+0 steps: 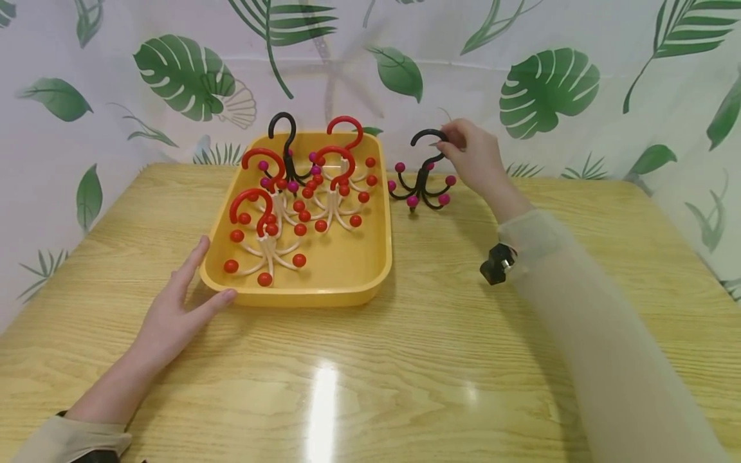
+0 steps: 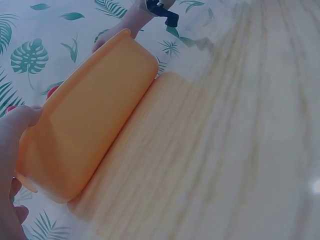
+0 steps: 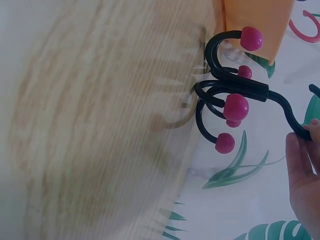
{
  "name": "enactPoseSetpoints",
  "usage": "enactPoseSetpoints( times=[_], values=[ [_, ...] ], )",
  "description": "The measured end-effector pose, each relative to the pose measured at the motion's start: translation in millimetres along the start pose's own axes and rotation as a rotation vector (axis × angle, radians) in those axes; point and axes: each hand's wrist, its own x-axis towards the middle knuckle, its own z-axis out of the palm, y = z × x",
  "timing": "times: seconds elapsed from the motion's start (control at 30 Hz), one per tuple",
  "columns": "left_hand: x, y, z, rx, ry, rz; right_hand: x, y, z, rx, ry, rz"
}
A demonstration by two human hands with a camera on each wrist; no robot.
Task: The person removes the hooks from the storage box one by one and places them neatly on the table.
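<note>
My right hand (image 1: 475,157) pinches the curved top of a black multi-arm hook (image 1: 423,180) with pink ball tips, just right of the yellow tray. In the right wrist view this black hook (image 3: 257,90) hangs down from the fingertips; whether it touches the table I cannot tell. At the near left corner of the yellow tray (image 1: 312,299), my left hand (image 1: 173,315) rests with thumb on the front rim and fingers along the side. Several white hooks (image 1: 267,247) with red tops and red balls stand inside the tray, with another black hook (image 1: 287,161) at its back.
The tray stands on a wood-grain table (image 1: 440,360), near its back edge. Behind the table hangs a white cloth (image 1: 451,38) printed with green leaves. A black device (image 1: 496,263) is strapped at my right wrist.
</note>
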Motion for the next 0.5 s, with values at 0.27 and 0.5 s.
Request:
enactPoseSetpoints(
  times=[0.27,0.5],
  values=[
    [0.0,-0.1,0.4,0.009,0.004,0.010,-0.2,2.6,0.1,0.013,0.004,-0.016],
    [-0.5,0.2,0.1,0.015,0.003,-0.001,-3.0,-2.3,-0.6,0.063,0.017,-0.028]
  ],
)
